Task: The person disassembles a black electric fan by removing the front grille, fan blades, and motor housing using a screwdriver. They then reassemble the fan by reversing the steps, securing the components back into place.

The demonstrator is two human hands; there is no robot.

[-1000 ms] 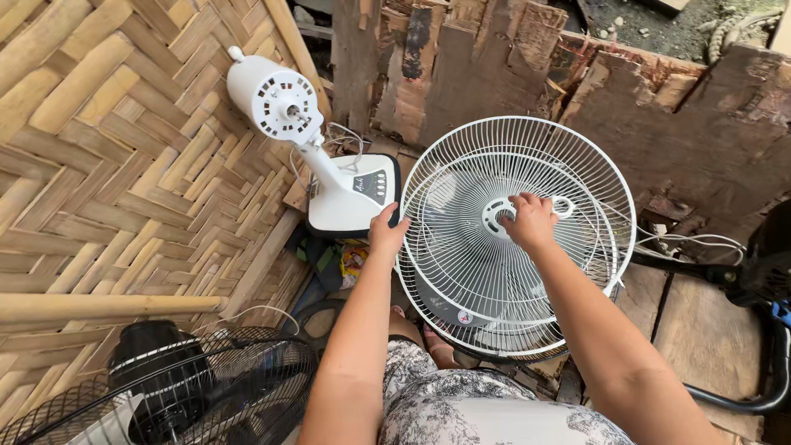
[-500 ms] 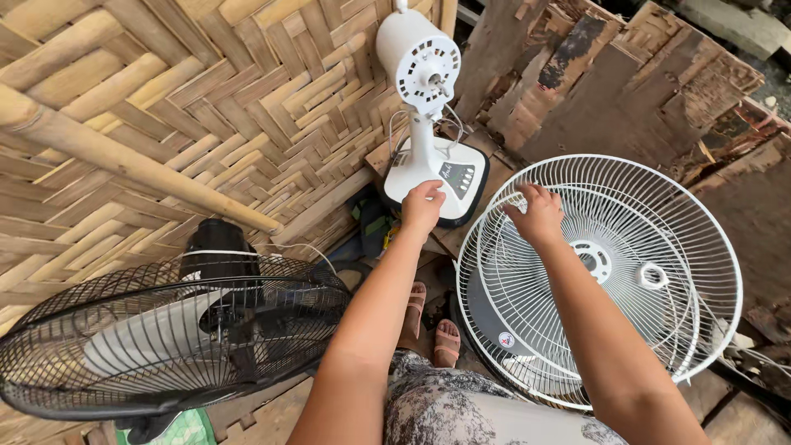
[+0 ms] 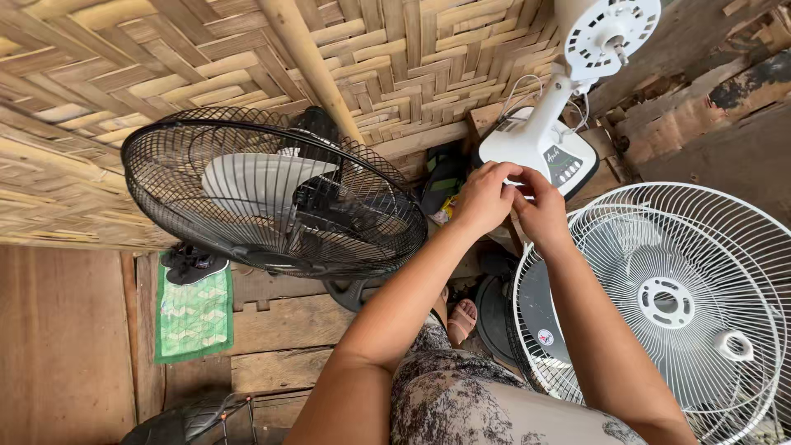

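A caged fan (image 3: pixel 276 194) fills the left centre of the frame, before the woven bamboo wall (image 3: pixel 124 74). At upper right stands a bare fan stand (image 3: pixel 554 140); below it, at right, lean the fan guards (image 3: pixel 684 305). A mat (image 3: pixel 194 317) lies lower left on the floor (image 3: pixel 66 346).

A: Place type?
B: Rustic home fan-repair spot. Woven bamboo wall (image 3: pixel 165 66), rough plank floor (image 3: pixel 74 346).
A: Evidence?
B: Stripped white fan stand (image 3: pixel 540 144) with bare motor head (image 3: pixel 610 33), loose white fan guard (image 3: pixel 700 305), black caged fan (image 3: pixel 272 194) alongside. Green mat (image 3: pixel 194 317) with dark footwear (image 3: pixel 194 262) on planks.
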